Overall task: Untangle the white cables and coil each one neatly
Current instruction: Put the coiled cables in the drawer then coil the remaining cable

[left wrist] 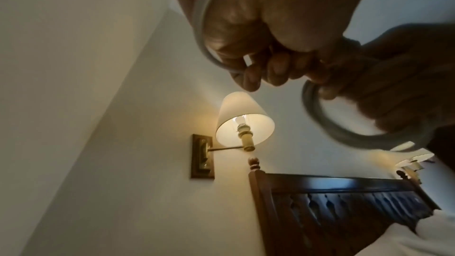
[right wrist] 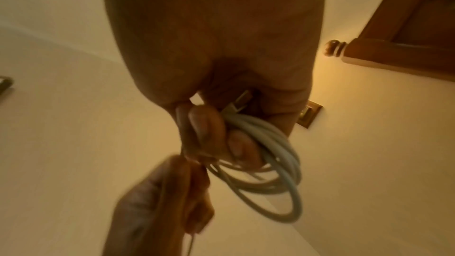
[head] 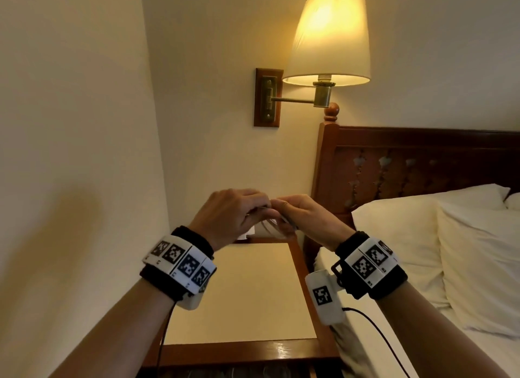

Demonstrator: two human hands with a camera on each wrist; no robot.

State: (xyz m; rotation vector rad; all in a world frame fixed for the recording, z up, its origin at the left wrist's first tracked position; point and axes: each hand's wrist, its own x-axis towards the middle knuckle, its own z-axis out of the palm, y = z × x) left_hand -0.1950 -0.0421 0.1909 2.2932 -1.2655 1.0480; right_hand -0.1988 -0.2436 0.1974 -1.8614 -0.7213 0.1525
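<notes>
I had both hands raised close together above the bedside table (head: 239, 293), fingertips almost meeting. My right hand (head: 306, 217) was curled around the white cable (right wrist: 278, 164), a smooth, round, rubbery cord wound into several loose loops. In the right wrist view those loops hung off my bent fingers (right wrist: 209, 129) as a rough ring, with a squared metal plug (right wrist: 240, 102) tucked up against the palm. My left hand (head: 233, 214) had its fingers bent inward and pinched a strand of the same cable; in the left wrist view a pale length of it curved along the side of that hand and passed under the fingertips (left wrist: 248, 77). From the head view only a few thin pale strands showed between the two hands, so I could not tell how many separate cables were in the bundle.

The table had a flat, matte cream top framed by glossy dark wood. On the wall behind it, a lit lamp (head: 329, 37) with a cone-shaped fabric shade stood on a brass arm fixed to a wooden plate. To the right were a carved dark wooden headboard (head: 408, 163) and soft white pillows (head: 422, 237).
</notes>
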